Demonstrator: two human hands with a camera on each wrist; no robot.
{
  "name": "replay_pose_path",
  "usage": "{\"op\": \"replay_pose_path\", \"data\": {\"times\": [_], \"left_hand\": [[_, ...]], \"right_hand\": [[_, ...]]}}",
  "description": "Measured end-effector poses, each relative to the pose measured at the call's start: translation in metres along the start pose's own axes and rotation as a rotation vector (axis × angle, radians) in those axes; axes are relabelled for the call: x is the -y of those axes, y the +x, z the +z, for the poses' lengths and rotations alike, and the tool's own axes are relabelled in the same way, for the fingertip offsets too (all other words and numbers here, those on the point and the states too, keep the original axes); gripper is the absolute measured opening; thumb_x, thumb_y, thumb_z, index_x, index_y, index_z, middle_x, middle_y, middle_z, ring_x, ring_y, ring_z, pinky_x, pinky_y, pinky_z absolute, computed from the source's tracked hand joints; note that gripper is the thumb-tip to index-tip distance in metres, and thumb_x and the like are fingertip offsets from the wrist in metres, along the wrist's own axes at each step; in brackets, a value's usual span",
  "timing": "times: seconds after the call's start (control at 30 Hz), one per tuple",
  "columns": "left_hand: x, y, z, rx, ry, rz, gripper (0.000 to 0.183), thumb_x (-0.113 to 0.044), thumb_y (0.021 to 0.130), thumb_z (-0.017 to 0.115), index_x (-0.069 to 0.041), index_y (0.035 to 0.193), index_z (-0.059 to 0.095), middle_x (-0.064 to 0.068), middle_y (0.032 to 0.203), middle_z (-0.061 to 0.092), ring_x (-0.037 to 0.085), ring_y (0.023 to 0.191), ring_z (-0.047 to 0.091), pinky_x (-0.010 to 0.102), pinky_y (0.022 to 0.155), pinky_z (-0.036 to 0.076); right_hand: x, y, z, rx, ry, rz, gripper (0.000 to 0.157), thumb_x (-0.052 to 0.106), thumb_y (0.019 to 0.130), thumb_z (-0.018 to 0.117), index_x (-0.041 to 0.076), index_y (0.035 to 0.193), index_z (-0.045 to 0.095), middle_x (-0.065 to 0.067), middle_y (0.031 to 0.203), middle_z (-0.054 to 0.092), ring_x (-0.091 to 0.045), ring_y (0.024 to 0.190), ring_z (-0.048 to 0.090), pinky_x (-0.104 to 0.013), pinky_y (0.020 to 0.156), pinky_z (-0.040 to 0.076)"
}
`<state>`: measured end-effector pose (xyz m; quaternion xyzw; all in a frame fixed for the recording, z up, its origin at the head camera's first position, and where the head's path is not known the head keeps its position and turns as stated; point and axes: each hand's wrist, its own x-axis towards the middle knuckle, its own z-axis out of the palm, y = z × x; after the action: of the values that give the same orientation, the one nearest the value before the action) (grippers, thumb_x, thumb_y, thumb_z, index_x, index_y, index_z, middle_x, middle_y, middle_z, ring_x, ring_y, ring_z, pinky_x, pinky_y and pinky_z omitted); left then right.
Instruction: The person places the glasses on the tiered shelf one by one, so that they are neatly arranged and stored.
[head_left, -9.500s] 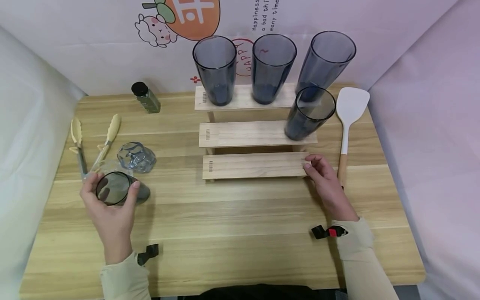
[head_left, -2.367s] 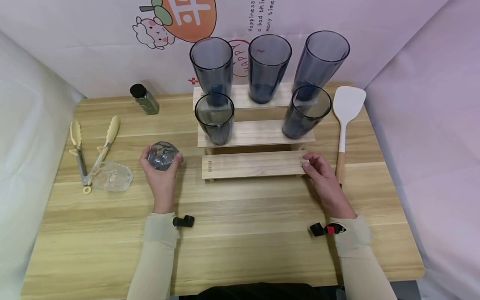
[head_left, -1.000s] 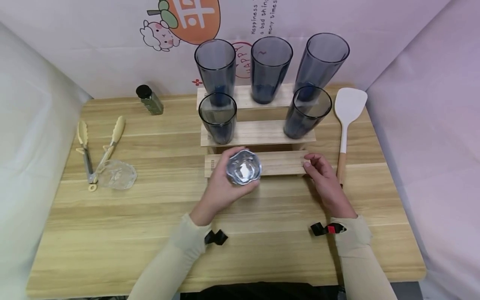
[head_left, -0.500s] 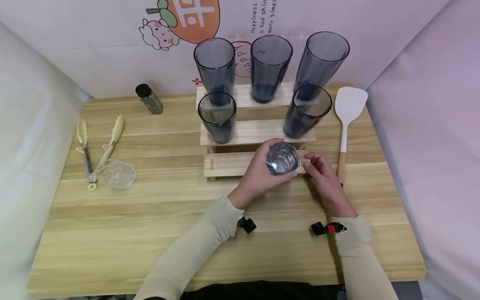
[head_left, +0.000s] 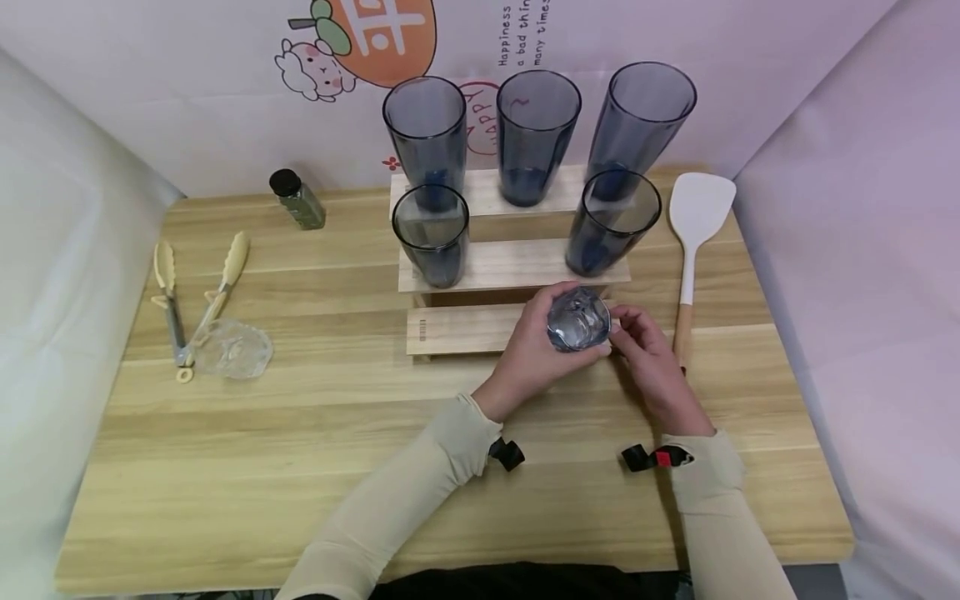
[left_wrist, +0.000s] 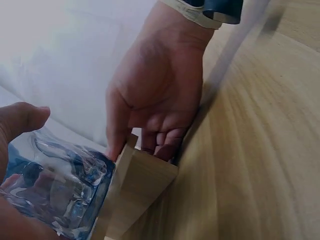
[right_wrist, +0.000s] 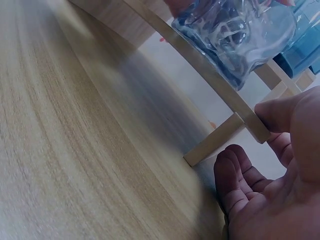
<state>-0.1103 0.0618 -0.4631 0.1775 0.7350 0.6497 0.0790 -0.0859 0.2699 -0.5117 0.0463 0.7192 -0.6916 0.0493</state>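
My left hand (head_left: 528, 358) grips a small blue-tinted, wavy-sided glass (head_left: 579, 320) by its sides. In the right wrist view the glass (right_wrist: 235, 37) meets the top of the lowest step near its right end. That step belongs to a three-tier wooden rack (head_left: 465, 330). Beside the glass, my right hand (head_left: 658, 367) pinches the step's right end, its thumb on the upper side. Tall dark tumblers stand on the upper tiers: a left one (head_left: 427, 137), a middle one (head_left: 536, 137) and a right one (head_left: 641, 117) on top, with shorter tumblers (head_left: 435, 237) (head_left: 609, 229) on the middle step.
At the left, a clear wavy glass (head_left: 234, 350) lies against tongs (head_left: 176, 321) with cream tips. A black-capped jar (head_left: 298, 200) stands at the back left. A white spatula (head_left: 699, 217) with a wooden handle lies right of the rack.
A shorter tumbler went from my left hand to the middle step's left end. My left hand then took the blue glass and carried it right to the lowest step's right end. My right hand stayed.
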Motion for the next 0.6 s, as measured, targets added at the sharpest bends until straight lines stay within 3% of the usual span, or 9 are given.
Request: {"op": "replay_pose_path", "data": {"times": [0.2,0.37,0.47,0.6], "left_hand": [[0.001,-0.001,-0.002,0.04,0.053,-0.033,0.09,-0.038,0.077,0.091,-0.023,0.15,0.04,-0.008,0.141,0.046,0.013,0.128,0.047,0.033,0.107,0.039],[0.0,-0.012,-0.012,0.041,0.18,-0.035,0.1,-0.044,0.073,0.092,-0.026,0.152,0.033,-0.006,0.144,0.04,0.009,0.13,0.041,0.032,0.108,0.037],[0.0,-0.018,-0.018,0.007,0.245,-0.011,0.091,-0.04,0.074,0.092,-0.023,0.147,0.039,-0.005,0.138,0.043,0.01,0.126,0.042,0.031,0.106,0.039],[0.002,-0.019,-0.02,-0.012,0.226,0.023,0.08,-0.034,0.077,0.091,-0.018,0.14,0.045,-0.002,0.128,0.045,0.01,0.117,0.049,0.03,0.101,0.046]], "right_hand": [[0.0,0.0,0.0,0.021,0.04,0.0,0.016,0.014,0.107,0.054,0.015,0.123,0.056,-0.007,0.111,0.051,-0.018,0.101,0.049,-0.025,0.083,0.046],[-0.002,0.0,0.001,0.034,0.064,-0.01,0.017,0.014,0.106,0.054,0.011,0.124,0.056,-0.007,0.11,0.053,-0.018,0.102,0.052,-0.028,0.087,0.047],[-0.002,0.0,0.001,0.021,0.063,-0.027,0.018,0.012,0.106,0.054,0.01,0.124,0.056,-0.006,0.11,0.054,-0.017,0.102,0.052,-0.026,0.089,0.046],[-0.004,0.001,0.002,0.007,0.077,-0.037,0.016,0.01,0.106,0.054,0.01,0.122,0.056,-0.005,0.11,0.055,-0.017,0.102,0.051,-0.025,0.09,0.045]]}}
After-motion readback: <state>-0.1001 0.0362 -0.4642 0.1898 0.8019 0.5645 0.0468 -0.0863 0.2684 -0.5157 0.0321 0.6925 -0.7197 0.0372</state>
